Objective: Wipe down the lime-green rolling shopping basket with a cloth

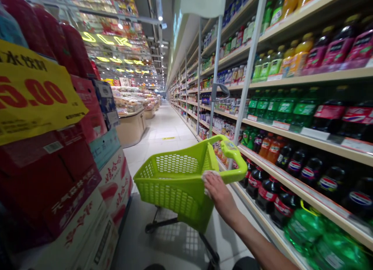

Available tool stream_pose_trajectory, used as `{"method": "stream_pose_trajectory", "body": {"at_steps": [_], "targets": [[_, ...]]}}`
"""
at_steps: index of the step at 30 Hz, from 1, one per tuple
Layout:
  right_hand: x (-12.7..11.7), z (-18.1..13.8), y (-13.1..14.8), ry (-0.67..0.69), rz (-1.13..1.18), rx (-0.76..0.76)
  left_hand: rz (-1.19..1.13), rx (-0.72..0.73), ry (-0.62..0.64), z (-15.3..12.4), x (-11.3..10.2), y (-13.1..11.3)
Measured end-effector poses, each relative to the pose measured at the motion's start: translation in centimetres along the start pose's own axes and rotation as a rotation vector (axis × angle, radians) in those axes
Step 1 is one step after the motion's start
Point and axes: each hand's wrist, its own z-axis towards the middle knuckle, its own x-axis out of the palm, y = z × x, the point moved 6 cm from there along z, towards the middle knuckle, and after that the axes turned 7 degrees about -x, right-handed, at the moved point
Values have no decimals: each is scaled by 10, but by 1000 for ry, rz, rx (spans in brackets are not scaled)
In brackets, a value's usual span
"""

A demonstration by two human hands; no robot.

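Observation:
A lime-green plastic shopping cart [175, 176] stands in a supermarket aisle just ahead of me, its basket empty. My right hand [218, 189] reaches in from the lower right and is closed over the rear rim of the cart beside its handle [233, 153]. A small white cloth or tissue [207, 175] is pressed between the fingers and the rim. My left hand is out of sight.
Shelves of soft-drink bottles [291, 161] line the right side, close to the cart. Stacked red cartons [58, 173] with a yellow price sign [32, 95] rise on the left. The tiled aisle floor [166, 134] runs ahead past round display counters [131, 124].

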Motion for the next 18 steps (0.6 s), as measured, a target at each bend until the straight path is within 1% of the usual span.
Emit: {"method": "stream_pose_trajectory", "body": {"at_steps": [1, 2, 3, 4, 5, 6, 7, 8, 9, 10, 12, 14, 15, 16, 18], "targets": [[-1, -1, -1, 0, -1, -6, 2, 9, -29, 19, -20, 9], [-8, -2, -9, -16, -10, 19, 20, -5, -85, 37, -41, 23], [-18, -1, -20, -50, -30, 64, 67, -51, -162, 52, -62, 43], [-30, -1, -34, -88, -59, 123, 146, -130, -246, 64, -81, 67], [-40, -1, -48, -117, -92, 184, 252, -229, -314, 72, -95, 93], [-47, 0, -58, -131, -122, 232, 371, -323, -355, 77, -104, 118], [-49, 0, -63, -131, -145, 256, 485, -393, -366, 79, -107, 140], [-46, -1, -62, -114, -158, 264, 578, -436, -311, 79, -103, 159], [-38, -1, -55, -93, -163, 251, 635, -443, -312, 78, -99, 172], [-26, -3, -43, -72, -155, 215, 672, -447, -288, 77, -94, 180], [3, -6, -10, -33, -106, 94, 716, -445, -269, 74, -86, 186], [26, -8, 20, 1, -32, -40, 743, -436, -246, 71, -83, 183], [31, -8, 29, 7, 0, -84, 755, -427, -235, 70, -83, 181], [30, -7, 32, 0, 22, -97, 764, -422, -228, 68, -84, 178], [16, -2, 19, -54, 21, -31, 781, -416, -221, 64, -85, 176]]}}
